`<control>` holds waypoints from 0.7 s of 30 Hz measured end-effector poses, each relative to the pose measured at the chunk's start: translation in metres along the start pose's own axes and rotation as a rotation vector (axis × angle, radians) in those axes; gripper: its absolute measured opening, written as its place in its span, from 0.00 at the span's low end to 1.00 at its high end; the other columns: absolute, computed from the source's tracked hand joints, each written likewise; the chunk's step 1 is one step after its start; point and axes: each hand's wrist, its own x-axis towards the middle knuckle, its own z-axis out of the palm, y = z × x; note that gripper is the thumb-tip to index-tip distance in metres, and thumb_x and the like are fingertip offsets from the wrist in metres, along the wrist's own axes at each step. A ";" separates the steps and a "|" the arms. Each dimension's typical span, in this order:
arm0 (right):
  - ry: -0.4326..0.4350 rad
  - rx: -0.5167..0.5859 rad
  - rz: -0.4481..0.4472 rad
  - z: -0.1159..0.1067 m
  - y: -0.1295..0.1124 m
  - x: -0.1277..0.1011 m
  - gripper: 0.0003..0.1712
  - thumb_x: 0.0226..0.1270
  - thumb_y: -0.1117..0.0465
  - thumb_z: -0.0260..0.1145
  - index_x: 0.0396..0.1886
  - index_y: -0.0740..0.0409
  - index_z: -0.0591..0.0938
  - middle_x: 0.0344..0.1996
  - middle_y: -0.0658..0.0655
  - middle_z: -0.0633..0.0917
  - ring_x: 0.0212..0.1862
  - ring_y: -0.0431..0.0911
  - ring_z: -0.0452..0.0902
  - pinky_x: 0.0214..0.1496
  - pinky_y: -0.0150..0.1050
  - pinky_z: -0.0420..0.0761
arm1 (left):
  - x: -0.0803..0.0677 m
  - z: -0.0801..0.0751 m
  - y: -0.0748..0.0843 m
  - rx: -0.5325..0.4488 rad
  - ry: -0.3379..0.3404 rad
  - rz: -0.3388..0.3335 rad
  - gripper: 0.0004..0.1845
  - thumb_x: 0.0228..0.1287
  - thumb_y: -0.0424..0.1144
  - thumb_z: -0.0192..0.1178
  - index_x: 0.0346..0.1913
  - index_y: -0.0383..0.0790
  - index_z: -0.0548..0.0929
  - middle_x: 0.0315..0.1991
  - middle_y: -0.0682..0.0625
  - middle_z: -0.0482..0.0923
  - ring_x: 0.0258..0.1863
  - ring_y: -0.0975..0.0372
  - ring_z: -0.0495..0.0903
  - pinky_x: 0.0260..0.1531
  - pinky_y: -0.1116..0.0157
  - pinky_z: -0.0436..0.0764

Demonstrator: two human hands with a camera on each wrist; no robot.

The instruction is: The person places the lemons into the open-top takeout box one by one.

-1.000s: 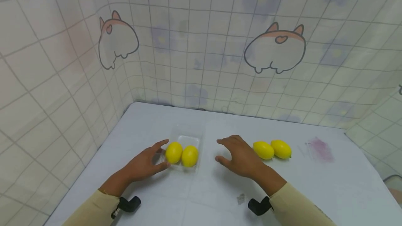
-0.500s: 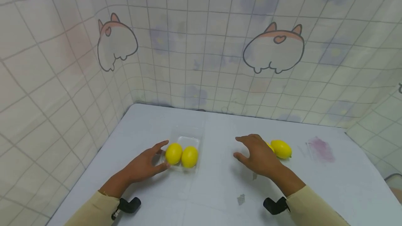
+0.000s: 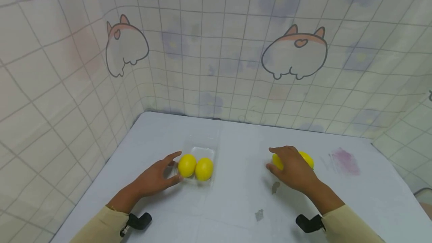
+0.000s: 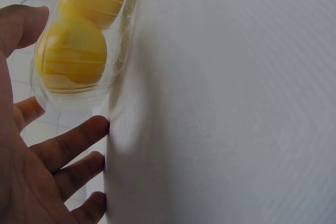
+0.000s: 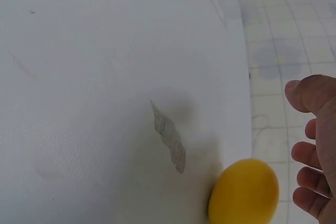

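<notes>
A clear plastic container [image 3: 202,150] with two lemons in it, a left lemon [image 3: 187,165] and a right lemon [image 3: 204,169], lies on the white table. My left hand [image 3: 156,175] is at its left side, thumb and index finger spread at the wall, gripping nothing; the other fingertips [image 4: 97,124] reach down to the table surface. My right hand [image 3: 294,170] hovers with parted, bent fingers over two more lemons and partly hides them. The nearer lemon [image 3: 277,161] shows beside the thumb, the farther lemon [image 3: 307,159] behind the knuckles. In the right wrist view, a lemon [image 5: 244,192] sits below the fingers.
Patterned cloth [image 3: 236,66] walls the table's back and sides. A pinkish stain [image 3: 345,161] marks the right of the table, and grey patches [image 3: 259,215] lie near the front. A black wrist mount [image 3: 308,223] sticks out from each sleeve.
My right hand has moved right, from beside the container to over the two loose lemons. The left hand and container have stayed in place.
</notes>
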 end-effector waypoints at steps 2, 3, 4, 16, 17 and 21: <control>0.005 -0.007 0.006 -0.001 0.003 -0.001 0.31 0.68 0.51 0.72 0.67 0.59 0.79 0.59 0.60 0.82 0.64 0.59 0.70 0.65 0.58 0.74 | 0.001 0.001 -0.001 0.003 0.003 0.002 0.47 0.63 0.69 0.62 0.81 0.61 0.57 0.67 0.42 0.74 0.68 0.44 0.70 0.64 0.34 0.67; 0.008 -0.011 0.010 -0.001 0.005 -0.002 0.31 0.68 0.51 0.72 0.67 0.59 0.79 0.59 0.60 0.82 0.63 0.59 0.70 0.64 0.58 0.75 | 0.001 0.001 -0.001 0.004 0.003 0.002 0.47 0.63 0.69 0.62 0.81 0.61 0.57 0.67 0.42 0.74 0.68 0.44 0.70 0.64 0.34 0.67; 0.011 -0.013 0.015 -0.001 0.007 -0.003 0.31 0.68 0.52 0.72 0.67 0.59 0.79 0.58 0.60 0.83 0.63 0.59 0.71 0.63 0.58 0.76 | 0.001 0.001 -0.001 0.003 0.003 0.001 0.47 0.63 0.69 0.63 0.81 0.61 0.57 0.68 0.43 0.74 0.68 0.44 0.70 0.65 0.34 0.67; 0.023 -0.053 0.059 -0.001 0.023 -0.008 0.31 0.67 0.55 0.73 0.66 0.62 0.79 0.60 0.65 0.81 0.63 0.63 0.70 0.64 0.63 0.73 | 0.002 0.002 -0.003 -0.005 0.013 0.011 0.46 0.64 0.67 0.64 0.81 0.61 0.58 0.67 0.43 0.75 0.69 0.45 0.70 0.65 0.35 0.66; 0.021 -0.055 0.068 -0.001 0.024 -0.008 0.31 0.66 0.55 0.73 0.66 0.62 0.79 0.60 0.65 0.81 0.64 0.64 0.69 0.65 0.64 0.72 | 0.002 0.002 -0.003 -0.006 0.014 0.014 0.46 0.64 0.67 0.64 0.81 0.61 0.58 0.67 0.43 0.75 0.69 0.45 0.70 0.65 0.35 0.66; 0.012 -0.060 0.090 0.000 0.026 -0.009 0.31 0.66 0.56 0.73 0.66 0.63 0.78 0.62 0.67 0.80 0.65 0.65 0.69 0.67 0.66 0.69 | 0.002 0.003 -0.004 -0.007 0.021 0.027 0.46 0.64 0.67 0.63 0.81 0.61 0.58 0.66 0.44 0.75 0.69 0.45 0.70 0.66 0.35 0.66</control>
